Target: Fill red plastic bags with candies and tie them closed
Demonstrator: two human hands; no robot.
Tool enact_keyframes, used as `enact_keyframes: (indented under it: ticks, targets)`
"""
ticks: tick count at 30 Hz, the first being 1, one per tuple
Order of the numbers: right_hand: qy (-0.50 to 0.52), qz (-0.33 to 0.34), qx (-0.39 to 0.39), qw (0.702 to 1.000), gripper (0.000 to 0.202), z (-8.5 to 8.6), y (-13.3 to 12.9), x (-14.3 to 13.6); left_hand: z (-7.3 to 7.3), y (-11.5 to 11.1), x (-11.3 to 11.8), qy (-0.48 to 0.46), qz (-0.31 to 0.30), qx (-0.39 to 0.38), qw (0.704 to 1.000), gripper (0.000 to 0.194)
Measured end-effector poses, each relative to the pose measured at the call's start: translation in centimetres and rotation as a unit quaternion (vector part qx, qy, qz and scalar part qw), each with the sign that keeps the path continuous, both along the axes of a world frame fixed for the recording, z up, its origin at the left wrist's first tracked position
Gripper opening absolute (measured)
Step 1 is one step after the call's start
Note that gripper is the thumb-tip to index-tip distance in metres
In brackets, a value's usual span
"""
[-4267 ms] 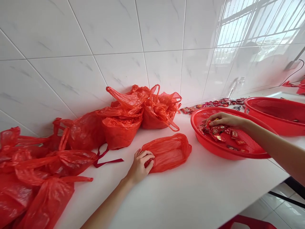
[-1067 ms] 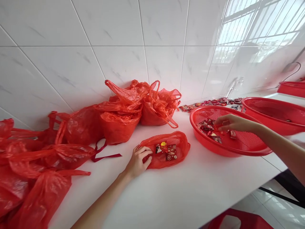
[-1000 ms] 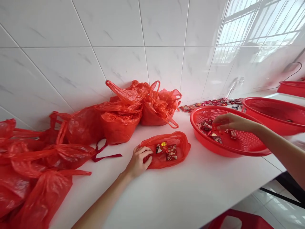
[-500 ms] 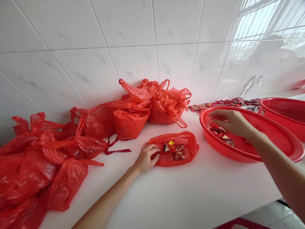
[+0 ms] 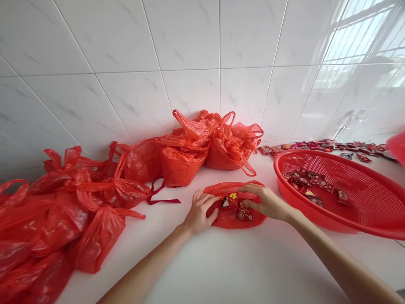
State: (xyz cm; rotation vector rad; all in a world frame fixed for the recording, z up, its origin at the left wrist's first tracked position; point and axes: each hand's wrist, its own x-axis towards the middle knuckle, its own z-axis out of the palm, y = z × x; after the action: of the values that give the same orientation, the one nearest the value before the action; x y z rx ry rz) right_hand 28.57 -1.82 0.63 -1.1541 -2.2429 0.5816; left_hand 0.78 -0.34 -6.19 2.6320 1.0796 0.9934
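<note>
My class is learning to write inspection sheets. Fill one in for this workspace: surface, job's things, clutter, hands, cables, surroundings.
Surface: white table, smooth.
Job's things: open red bag with packets inside; red basket to its right, holding more.
Clutter: bulging red bags at left and against the wall; dark red ribbon; loose packets along the wall.
Hands: left hand touches the open bag's left end; right hand is at its right part, grip unclear.
Cables: nothing seen for certain.
Surroundings: tiled wall reflecting a window; blurred red thing at right edge.
</note>
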Motion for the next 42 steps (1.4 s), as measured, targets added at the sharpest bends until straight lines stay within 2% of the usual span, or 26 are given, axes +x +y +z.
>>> enact_keyframes:
  ticks: [3, 6, 8, 10, 13, 20, 23, 27, 30, 33, 37, 40, 42]
  targets:
    - [0.046, -0.032, 0.014, 0.998, 0.027, -0.7, -0.3, 1.3, 0.6, -1.0, 0.7, -0.015, -0.002, 0.065, 0.998, 0.027]
    - [0.074, -0.042, 0.025, 0.996, 0.024, -1.6, -0.4, 1.8, 0.9, -2.4, 1.9, -0.026, -0.052, 0.105, 0.993, 0.023]
    - [0.073, -0.033, 0.041, 0.996, 0.025, -2.3, -0.4, 1.6, 0.9, -3.2, 2.7, -0.027, -0.094, 0.107, 0.989, 0.019]
    - [0.049, -0.018, 0.058, 0.997, 0.026, -2.9, -0.4, 1.4, 0.9, -3.7, 3.1, -0.01, -0.111, 0.087, 0.99, 0.019]
    - [-0.015, -0.023, 0.073, 0.997, 0.031, -3.5, -0.5, 1.1, 0.8, -3.7, 3.1, 0.028, -0.074, 0.035, 0.996, 0.025]
    - [-0.098, -0.069, 0.042, 0.992, 0.068, -3.8, -1.0, 0.9, 0.5, -2.9, 2.8, 0.041, 0.054, -0.017, 0.998, 0.04]
    - [-0.101, -0.068, 0.05, 0.991, 0.07, -3.7, -1.1, 0.7, 0.1, -2.8, 2.9, 0.053, 0.073, -0.02, 0.996, 0.046]
    - [-0.117, -0.075, 0.056, 0.989, 0.072, -4.1, -1.1, 0.6, -0.1, -2.8, 2.8, 0.048, 0.082, 0.016, 0.995, 0.048]
    - [-0.071, -0.06, 0.074, 0.993, 0.057, -4.0, -1.2, 0.4, -0.3, -2.7, 2.7, 0.028, 0.057, 0.032, 0.997, 0.042]
    - [0.027, -0.042, 0.132, 0.99, 0.034, -2.5, -1.7, 0.2, -0.6, -2.5, 2.6, 0.019, 0.048, 0.042, 0.998, 0.039]
    - [0.112, -0.101, 0.205, 0.967, 0.025, 2.1, -3.1, 1.3, -0.8, -2.3, 2.6, 0.02, 0.036, 0.045, 0.998, 0.036]
    - [0.082, -0.218, 0.206, 0.95, 0.026, 6.1, -2.8, 4.0, -0.7, -2.3, 2.7, 0.018, 0.026, 0.037, 0.999, 0.036]
    - [0.008, -0.266, 0.18, 0.947, 0.027, 8.0, -1.5, 6.4, -0.6, -2.3, 2.7, 0.017, 0.021, 0.027, 0.999, 0.035]
